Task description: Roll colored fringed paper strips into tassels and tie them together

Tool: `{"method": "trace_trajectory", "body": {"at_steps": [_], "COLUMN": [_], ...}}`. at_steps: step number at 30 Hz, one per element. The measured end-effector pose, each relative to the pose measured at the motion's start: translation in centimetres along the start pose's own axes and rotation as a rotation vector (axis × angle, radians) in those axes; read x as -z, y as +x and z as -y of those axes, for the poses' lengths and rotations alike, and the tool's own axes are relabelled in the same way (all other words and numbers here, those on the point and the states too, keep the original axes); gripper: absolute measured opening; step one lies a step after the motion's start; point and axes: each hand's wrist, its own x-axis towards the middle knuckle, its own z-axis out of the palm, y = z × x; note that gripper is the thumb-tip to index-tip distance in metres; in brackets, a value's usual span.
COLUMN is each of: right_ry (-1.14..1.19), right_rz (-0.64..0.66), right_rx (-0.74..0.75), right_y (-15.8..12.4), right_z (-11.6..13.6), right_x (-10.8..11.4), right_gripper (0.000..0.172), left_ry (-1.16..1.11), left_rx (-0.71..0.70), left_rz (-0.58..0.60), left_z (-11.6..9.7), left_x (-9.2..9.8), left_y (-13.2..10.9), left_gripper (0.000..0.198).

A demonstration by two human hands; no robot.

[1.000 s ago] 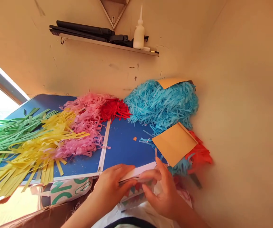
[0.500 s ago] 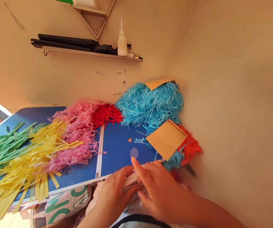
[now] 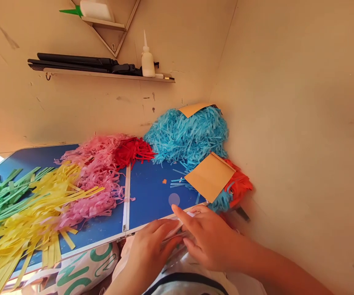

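Both my hands meet at the near edge of the blue table (image 3: 152, 192). My left hand (image 3: 150, 250) is curled around a thin stack of white paper (image 3: 177, 229), fingers on top and thumb below. My right hand (image 3: 207, 239) lies over the same stack from the right, index finger stretched out along the table edge, the other fingers bent onto the paper. Most of the stack is hidden under the two hands.
Heaps of cut paper strips cover the table: green (image 3: 1, 192), yellow (image 3: 32, 217), pink (image 3: 93, 180), red (image 3: 132, 151), blue (image 3: 189, 133), orange (image 3: 240, 182). A tan card (image 3: 209, 176) lies on the blue and orange strips. A wall shelf (image 3: 103, 73) holds a glue bottle (image 3: 147, 57). Walls close the back and right.
The view has swung up and to the right. My right hand has slid leftward over the paper stack and its index finger has stretched out; my left hand keeps its hold.
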Motion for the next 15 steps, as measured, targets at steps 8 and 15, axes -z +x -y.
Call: {"method": "trace_trajectory", "body": {"at_steps": [8,15], "right_ry": [-0.071,0.223], "right_rz": [-0.101,-0.181], "right_rx": [-0.086,-0.126], "right_y": [-0.31,-0.44], "right_z": [0.62,0.59], "right_x": [0.28,0.39], "right_gripper": [0.066,0.077], "left_ry": [-0.005,-0.026], "left_rx": [-0.010,0.024], "left_rz": [-0.044,0.000], "left_z": [-0.34,-0.85], "left_x": [-0.18,0.08], "left_y": [0.08,0.34], "left_gripper": [0.023,0.019]}}
